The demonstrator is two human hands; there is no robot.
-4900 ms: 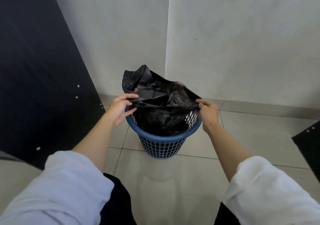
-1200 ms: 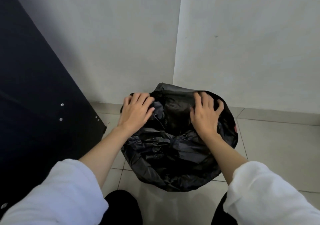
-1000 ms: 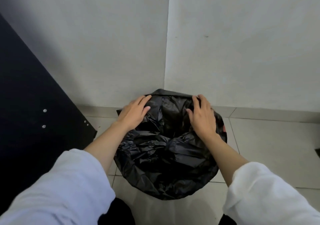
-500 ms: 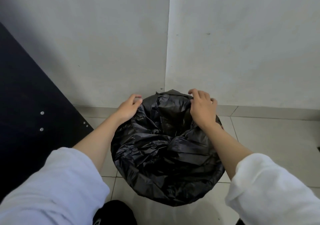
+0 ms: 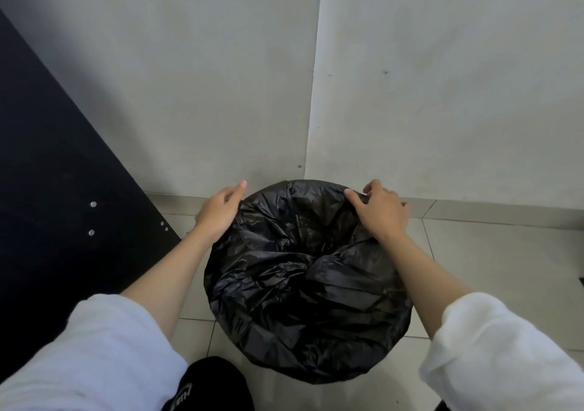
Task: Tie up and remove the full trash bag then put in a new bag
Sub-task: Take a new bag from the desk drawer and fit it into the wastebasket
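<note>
A crumpled black trash bag [image 5: 303, 268] is spread over the round bin in the corner and folded down outside it, so the blue basket underneath is fully hidden. My left hand [image 5: 218, 211] rests on the bag's far left edge with its fingers curled around the rim. My right hand [image 5: 380, 210] lies on the far right edge, fingertips pinching a fold of the plastic. Both forearms reach out from white sleeves.
Two pale walls meet in a corner [image 5: 311, 126] just behind the bin. A tall black panel [image 5: 63, 189] with small metal studs stands close on the left. Light floor tiles [image 5: 489, 259] stretch to the right. A dark-clad knee [image 5: 208, 385] shows at the bottom.
Both hands slid apart from the middle of the bag's top to its far left and right edges. The bag's rim now sits folded lower over the bin.
</note>
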